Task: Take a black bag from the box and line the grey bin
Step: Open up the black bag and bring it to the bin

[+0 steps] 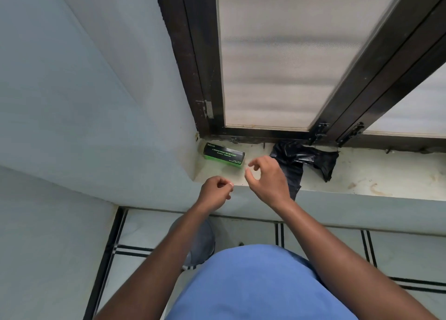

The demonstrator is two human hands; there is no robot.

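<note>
A black and green bag box (224,155) lies on the window sill (362,175), tucked into its left corner. A crumpled black bag (306,160) lies on the sill to the box's right, one strip hanging over the front edge. My right hand (268,179) hovers between the box and the bag with fingers apart, holding nothing. Just left, at the sill's front edge, my left hand (216,190) is loosely curled with nothing visible in it. The grey bin (201,242) stands on the floor below, mostly hidden behind my left forearm.
A dark-framed window (277,54) with frosted panes rises behind the sill, with latches along its lower frame. Pale walls close in on the left. The floor is tiled with black stripes (135,249). My blue clothing (253,283) fills the bottom centre.
</note>
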